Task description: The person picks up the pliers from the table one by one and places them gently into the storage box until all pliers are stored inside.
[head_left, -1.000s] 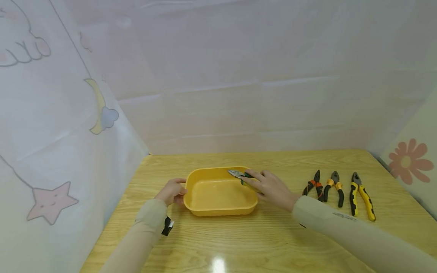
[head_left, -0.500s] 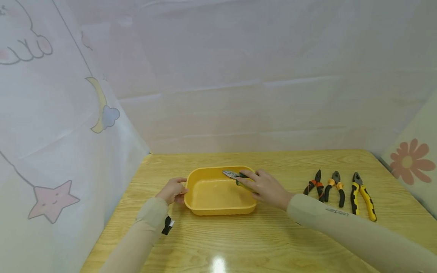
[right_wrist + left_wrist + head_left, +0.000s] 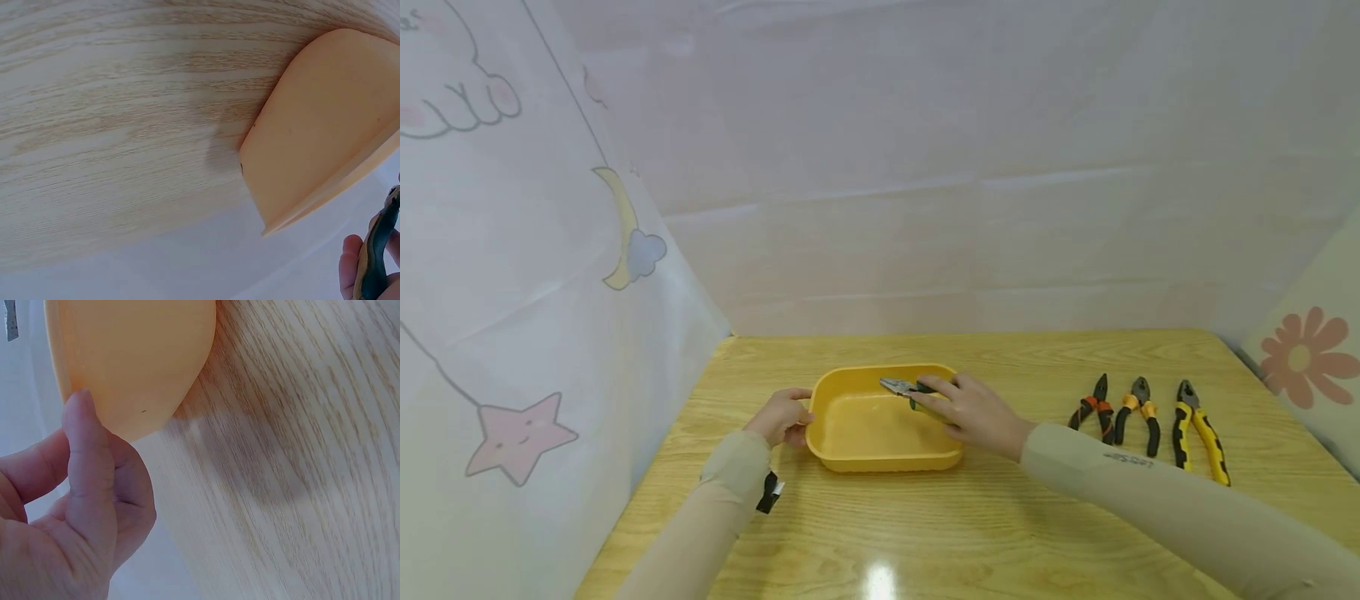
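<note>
I see a yellow, round-cornered tray [image 3: 865, 429] sitting upright on the table [image 3: 940, 533]. Over it I hold green-handled pliers [image 3: 901, 387], their metal nose pointing left.

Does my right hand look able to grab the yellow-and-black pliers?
Probably not yet: your right hand is busy holding the green-handled pliers over the yellow tray. Once freed, it likely could: the yellow-and-black pliers lie on the table with nothing resting on them.
</note>
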### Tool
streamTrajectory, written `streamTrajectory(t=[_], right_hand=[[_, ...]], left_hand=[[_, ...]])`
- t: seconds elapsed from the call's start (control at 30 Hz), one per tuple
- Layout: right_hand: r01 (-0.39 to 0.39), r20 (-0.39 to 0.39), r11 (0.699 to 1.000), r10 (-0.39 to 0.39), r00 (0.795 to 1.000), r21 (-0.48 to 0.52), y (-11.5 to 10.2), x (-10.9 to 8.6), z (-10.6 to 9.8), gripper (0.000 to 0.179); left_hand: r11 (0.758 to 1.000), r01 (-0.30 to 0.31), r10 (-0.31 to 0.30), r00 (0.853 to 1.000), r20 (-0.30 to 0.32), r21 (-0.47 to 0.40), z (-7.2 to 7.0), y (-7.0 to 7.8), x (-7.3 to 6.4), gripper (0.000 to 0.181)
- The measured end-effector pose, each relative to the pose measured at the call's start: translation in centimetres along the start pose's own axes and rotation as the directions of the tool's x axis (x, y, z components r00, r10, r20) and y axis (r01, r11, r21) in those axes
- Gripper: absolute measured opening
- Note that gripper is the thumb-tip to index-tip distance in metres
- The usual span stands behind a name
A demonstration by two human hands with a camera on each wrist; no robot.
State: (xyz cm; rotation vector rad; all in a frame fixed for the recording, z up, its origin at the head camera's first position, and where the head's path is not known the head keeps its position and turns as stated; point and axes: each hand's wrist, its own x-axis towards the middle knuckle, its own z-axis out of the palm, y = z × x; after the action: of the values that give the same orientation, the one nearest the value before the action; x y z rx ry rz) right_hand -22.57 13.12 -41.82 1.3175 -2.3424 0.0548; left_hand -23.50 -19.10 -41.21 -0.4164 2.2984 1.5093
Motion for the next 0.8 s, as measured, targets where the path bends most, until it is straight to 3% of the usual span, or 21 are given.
streamTrajectory(t=[0.53,0.8], right_hand=[[0.044,0.047,0.999,-0.044,0.998,0.018,-0.8,1.2,1.2,0.058],[0.043,0.127,0.998,-0.050,0.991,0.051,-0.9,1.9,1.3,0.056]], left_hand=[[1.000,0.001,-0.001,1.000,0.007,0.007,0.0,0.0,0.1,0.051],[1.000,0.010,-0.010,1.000,0.002,0.003,0.1,0.1,0.0,0.051]])
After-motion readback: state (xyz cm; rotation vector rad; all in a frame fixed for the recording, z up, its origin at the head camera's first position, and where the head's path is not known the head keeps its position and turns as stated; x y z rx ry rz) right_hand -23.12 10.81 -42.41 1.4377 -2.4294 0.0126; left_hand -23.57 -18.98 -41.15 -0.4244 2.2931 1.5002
